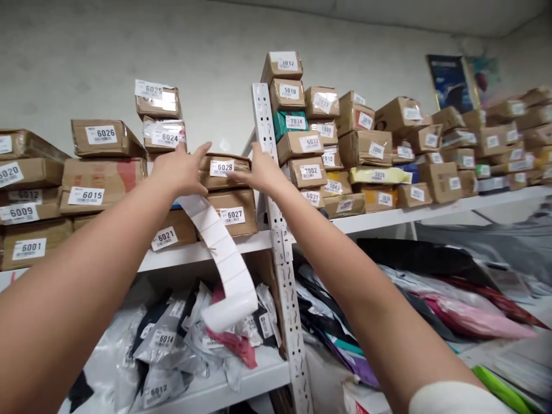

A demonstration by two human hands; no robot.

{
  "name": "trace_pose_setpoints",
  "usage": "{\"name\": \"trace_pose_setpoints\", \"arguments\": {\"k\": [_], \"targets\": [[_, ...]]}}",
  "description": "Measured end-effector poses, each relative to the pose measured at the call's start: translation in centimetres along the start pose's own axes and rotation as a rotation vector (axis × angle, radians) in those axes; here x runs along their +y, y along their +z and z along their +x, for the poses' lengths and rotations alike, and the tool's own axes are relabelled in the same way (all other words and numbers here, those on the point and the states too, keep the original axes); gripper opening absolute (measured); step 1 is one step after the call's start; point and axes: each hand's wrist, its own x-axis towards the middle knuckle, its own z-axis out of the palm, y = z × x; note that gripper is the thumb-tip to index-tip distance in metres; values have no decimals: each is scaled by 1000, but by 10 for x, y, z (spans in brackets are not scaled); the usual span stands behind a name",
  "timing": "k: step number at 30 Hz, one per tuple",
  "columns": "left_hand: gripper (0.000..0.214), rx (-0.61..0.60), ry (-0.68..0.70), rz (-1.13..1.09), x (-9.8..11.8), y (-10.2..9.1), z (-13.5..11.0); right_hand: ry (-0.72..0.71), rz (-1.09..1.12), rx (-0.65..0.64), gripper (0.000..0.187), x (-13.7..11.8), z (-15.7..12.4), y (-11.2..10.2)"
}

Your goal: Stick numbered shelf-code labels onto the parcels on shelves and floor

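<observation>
A cardboard box labelled 6028 (pixel 241 163) lies on top of another cardboard box labelled 6027 (pixel 239 225). My left hand (pixel 179 169) is at its left end, thumb and forefinger spread apart. From under that palm hangs a long strip of white labels (pixel 222 244), curling into a roll at its lower end; the fingers gripping it are hidden. My right hand (pixel 264 168) is at the right end of the upper box, fingers stretched out, the lowest digit reaching the edge of its white label. Boxes labelled 6024 (pixel 166 138) and 6025 (pixel 157 102) are stacked behind my left hand.
A white perforated post (pixel 287 299) rises beside my right hand. Numbered boxes line the white shelf (pixel 254 242) on both sides. Below lie plastic-bagged parcels (pixel 161 342) on the left and a heap of bagged goods (pixel 470 310) on the right.
</observation>
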Motion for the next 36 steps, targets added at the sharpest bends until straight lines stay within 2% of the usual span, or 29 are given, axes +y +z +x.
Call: {"name": "trace_pose_setpoints", "arguments": {"k": [2, 4, 7, 13, 17, 21, 25, 29, 36], "targets": [[115, -66, -6, 46, 9, 3, 7, 47, -27, -80, 101, 2, -5, -1], [119, -69, -11, 61, 14, 8, 9, 83, -43, -154, 106, 0, -7, 0], [114, -18, -25, 41, 16, 12, 7, 95, 23, -211, 96, -5, -5, 1], [93, 80, -53, -34, 18, 5, -9, 57, 117, -98, 76, -13, -15, -8], [94, 154, -59, -76, 29, -3, -32, 0, 88, -11, 79, -25, -32, -31], [94, 214, -79, -60, 40, -7, -58, -80, 77, 11, 83, -39, -49, -53], [90, 251, -88, -3, 44, -5, -79, -89, 60, 51, 76, -47, -66, -58], [84, 336, -66, 12, 42, 17, -101, -101, 50, 178, 70, -44, -93, -47], [46, 633, 24, 96, 28, 90, -135, -228, 100, 406, 67, -26, -155, -11]]}}
